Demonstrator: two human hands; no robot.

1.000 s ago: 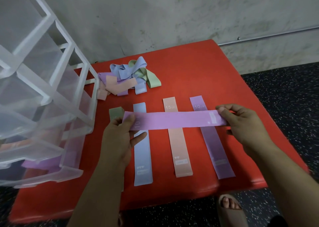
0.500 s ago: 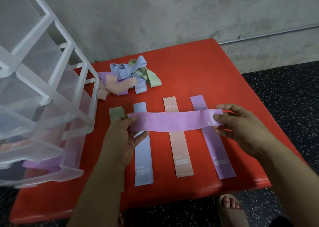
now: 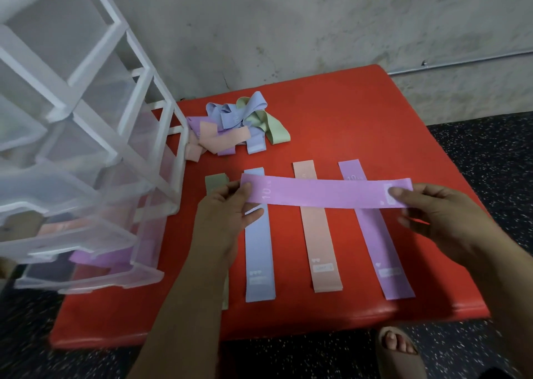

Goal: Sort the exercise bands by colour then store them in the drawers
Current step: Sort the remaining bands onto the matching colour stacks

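The left hand [image 3: 227, 214] and right hand [image 3: 441, 214] pinch the ends of the held purple band [image 3: 326, 194], which spans crosswise between them. The flat purple band [image 3: 380, 249] runs lengthwise beneath the right hand.

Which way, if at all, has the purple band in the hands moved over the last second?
Yes, rightward. The held purple band reached the green band on its left before; now it starts at the left edge of the blue band.
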